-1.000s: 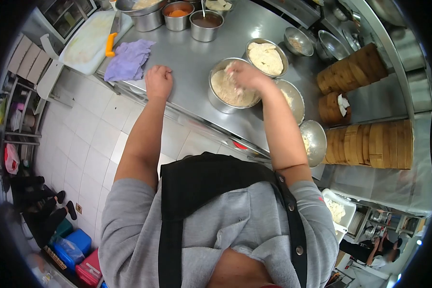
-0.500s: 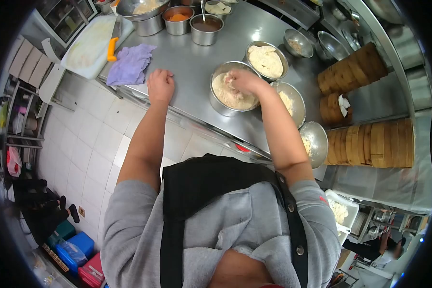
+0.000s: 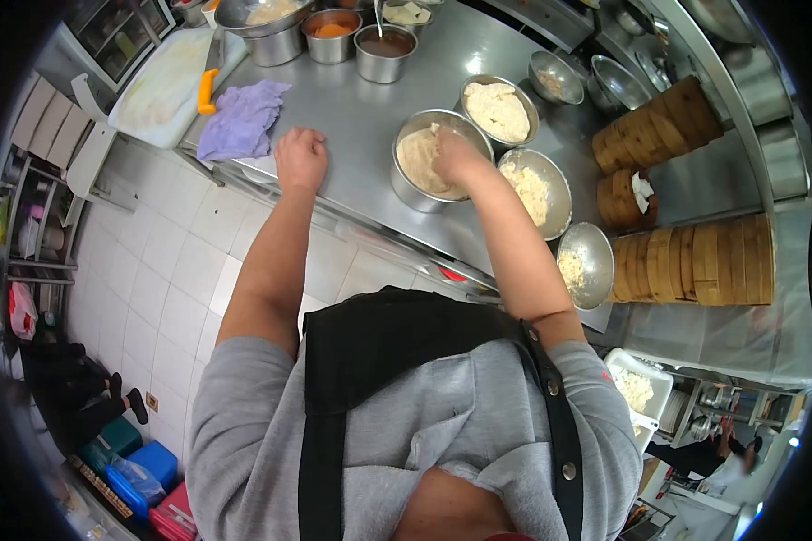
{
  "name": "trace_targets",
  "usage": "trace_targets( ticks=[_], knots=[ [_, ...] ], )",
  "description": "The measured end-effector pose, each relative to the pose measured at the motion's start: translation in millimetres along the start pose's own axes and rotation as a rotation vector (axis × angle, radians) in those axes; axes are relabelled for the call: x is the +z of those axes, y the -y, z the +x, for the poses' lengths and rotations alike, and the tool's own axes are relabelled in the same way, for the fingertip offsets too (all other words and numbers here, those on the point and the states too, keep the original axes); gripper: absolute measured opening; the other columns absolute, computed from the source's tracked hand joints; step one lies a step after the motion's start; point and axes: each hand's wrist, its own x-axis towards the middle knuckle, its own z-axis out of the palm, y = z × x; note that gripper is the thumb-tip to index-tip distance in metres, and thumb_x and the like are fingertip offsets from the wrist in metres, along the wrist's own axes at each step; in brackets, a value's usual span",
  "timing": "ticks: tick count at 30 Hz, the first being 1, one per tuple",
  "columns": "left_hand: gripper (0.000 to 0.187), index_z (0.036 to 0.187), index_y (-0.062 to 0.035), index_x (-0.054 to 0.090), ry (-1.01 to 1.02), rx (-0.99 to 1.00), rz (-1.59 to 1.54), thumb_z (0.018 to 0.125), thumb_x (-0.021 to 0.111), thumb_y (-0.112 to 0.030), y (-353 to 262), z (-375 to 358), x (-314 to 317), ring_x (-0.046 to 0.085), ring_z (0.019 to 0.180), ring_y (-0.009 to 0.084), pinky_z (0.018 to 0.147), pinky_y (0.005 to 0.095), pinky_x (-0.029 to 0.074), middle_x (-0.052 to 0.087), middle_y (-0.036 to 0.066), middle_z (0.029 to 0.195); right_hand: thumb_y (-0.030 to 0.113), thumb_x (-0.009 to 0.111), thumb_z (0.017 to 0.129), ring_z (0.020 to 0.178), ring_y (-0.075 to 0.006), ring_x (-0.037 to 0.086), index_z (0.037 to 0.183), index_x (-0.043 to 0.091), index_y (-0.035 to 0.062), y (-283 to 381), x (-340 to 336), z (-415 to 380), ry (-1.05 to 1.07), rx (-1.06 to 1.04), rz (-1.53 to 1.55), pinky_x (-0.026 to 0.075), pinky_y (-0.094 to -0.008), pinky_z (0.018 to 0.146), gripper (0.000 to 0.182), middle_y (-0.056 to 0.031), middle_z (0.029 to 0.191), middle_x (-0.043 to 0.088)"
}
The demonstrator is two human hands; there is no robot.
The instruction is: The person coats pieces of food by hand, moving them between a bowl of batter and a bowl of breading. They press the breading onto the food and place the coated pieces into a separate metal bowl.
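Observation:
My left hand [image 3: 300, 160] rests curled on the front edge of the steel counter [image 3: 356, 135], right of a crumpled purple cloth [image 3: 242, 120], with nothing visible in it. Inside a deep steel bowl [image 3: 409, 187] my right hand [image 3: 458, 155] is pressed into a pale, mushy mixture [image 3: 419, 160]. Its fingers are partly hidden in the mixture, so what they grip cannot be made out. Behind this bowl is another with a smooth pale mass [image 3: 496, 110]. To its right a bowl holds yellowish crumbly food [image 3: 528, 191].
A smaller bowl [image 3: 588, 266] sits at the right edge near stacked bamboo steamers [image 3: 695, 266]. At the back left are a white cutting board [image 3: 162, 90], an orange-handled knife [image 3: 207, 92] and steel pots [image 3: 385, 56]. Another person [image 3: 72, 388] is at the far left.
My right hand has pushed lower into the mixture, its fingers now more hidden, and the mixture's surface looks flatter. My left hand has stayed in place.

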Motion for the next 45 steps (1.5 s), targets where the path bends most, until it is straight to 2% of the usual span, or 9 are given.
trace_targets(
  ticks=[4, 8, 11, 20, 23, 32, 38, 41, 45],
  knots=[
    [0.011, 0.085, -0.0140, 0.067, -0.009, 0.006, -0.008, 0.079, 0.059, -0.011, 2.3, -2.9, 0.6, 0.054, 0.099, 0.0270, 0.091, 0.0404, 0.040, 0.061, 0.004, 0.095, 0.015, 0.056, 0.082, 0.109, -0.0353, 0.060, 0.125, 0.052, -0.0020, 2.5, -12.0, -4.0, 0.024, 0.145, 0.013, 0.048, -0.0412, 0.094, 0.047, -0.0225, 0.113, 0.063],
    [0.011, 0.083, -0.0129, 0.068, -0.029, 0.020, -0.006, 0.079, 0.058, -0.010, -1.0, -1.2, -1.6, 0.055, 0.097, 0.0289, 0.087, 0.0415, 0.042, 0.061, 0.005, 0.095, 0.024, 0.064, 0.078, 0.108, -0.0346, 0.061, 0.112, 0.062, -0.0020, 15.3, -6.5, 0.7, 0.119, 0.152, -0.056, 0.048, -0.0398, 0.093, 0.042, -0.0235, 0.113, 0.063],
    [0.010, 0.083, -0.0131, 0.067, 0.001, 0.004, 0.011, 0.079, 0.058, -0.010, -3.0, -0.5, -3.5, 0.054, 0.097, 0.0286, 0.088, 0.0415, 0.042, 0.061, 0.005, 0.094, 0.033, 0.069, 0.077, 0.113, -0.0351, 0.057, 0.118, 0.057, -0.0019, 2.7, 11.6, 19.1, 0.106, 0.223, 0.019, 0.046, -0.0393, 0.096, 0.056, -0.0237, 0.121, 0.058],
    [0.009, 0.082, -0.0129, 0.066, -0.020, 0.027, 0.000, 0.078, 0.059, -0.009, -1.5, -1.3, -2.8, 0.054, 0.095, 0.0287, 0.087, 0.0424, 0.042, 0.060, 0.005, 0.092, 0.033, 0.072, 0.077, 0.118, -0.0348, 0.053, 0.130, 0.045, -0.0030, 1.6, 11.1, 19.4, 0.170, 0.155, 0.109, 0.041, -0.0389, 0.101, 0.069, -0.0233, 0.130, 0.053],
    [0.011, 0.087, -0.0138, 0.067, 0.060, -0.031, 0.005, 0.080, 0.059, -0.011, -4.0, -1.2, -5.7, 0.052, 0.102, 0.0267, 0.095, 0.0405, 0.038, 0.060, 0.004, 0.097, 0.031, 0.071, 0.078, 0.119, -0.0341, 0.053, 0.135, 0.040, -0.0016, 3.3, 8.2, 10.8, 0.192, 0.154, 0.192, 0.042, -0.0384, 0.100, 0.073, -0.0232, 0.130, 0.053],
    [0.011, 0.086, -0.0138, 0.067, 0.063, -0.037, 0.006, 0.080, 0.059, -0.011, -3.6, -0.4, -5.1, 0.052, 0.103, 0.0268, 0.096, 0.0405, 0.038, 0.059, 0.004, 0.098, 0.016, 0.069, 0.075, 0.112, -0.0360, 0.057, 0.129, 0.049, -0.0006, -12.2, -7.6, 11.7, 0.239, 0.061, 0.263, 0.044, -0.0369, 0.096, 0.060, -0.0256, 0.124, 0.056],
    [0.010, 0.081, -0.0136, 0.067, -0.092, 0.064, -0.003, 0.078, 0.059, -0.008, -1.8, -3.3, -0.2, 0.055, 0.093, 0.0290, 0.085, 0.0415, 0.043, 0.060, 0.005, 0.091, 0.010, 0.066, 0.076, 0.117, -0.0374, 0.053, 0.122, 0.050, -0.0033, -9.6, -7.5, 6.5, -0.139, 0.029, -0.042, 0.045, -0.0394, 0.097, 0.051, -0.0246, 0.124, 0.055],
    [0.010, 0.081, -0.0139, 0.067, -0.087, 0.058, -0.002, 0.078, 0.059, -0.008, -0.3, -2.5, 0.9, 0.055, 0.093, 0.0287, 0.085, 0.0414, 0.043, 0.060, 0.005, 0.090, 0.006, 0.065, 0.076, 0.117, -0.0393, 0.052, 0.121, 0.050, -0.0017, 8.0, 2.0, -6.5, -0.095, -0.002, -0.157, 0.046, -0.0401, 0.096, 0.048, -0.0239, 0.124, 0.054],
    [0.009, 0.081, -0.0137, 0.067, -0.077, 0.053, 0.003, 0.078, 0.060, -0.009, 0.1, -2.8, 0.8, 0.055, 0.094, 0.0285, 0.085, 0.0417, 0.042, 0.059, 0.005, 0.090, 0.007, 0.061, 0.078, 0.107, -0.0378, 0.058, 0.115, 0.055, 0.0016, 15.1, -18.8, -17.9, 0.035, -0.067, 0.030, 0.048, -0.0401, 0.090, 0.038, -0.0227, 0.111, 0.061]
  ],
)
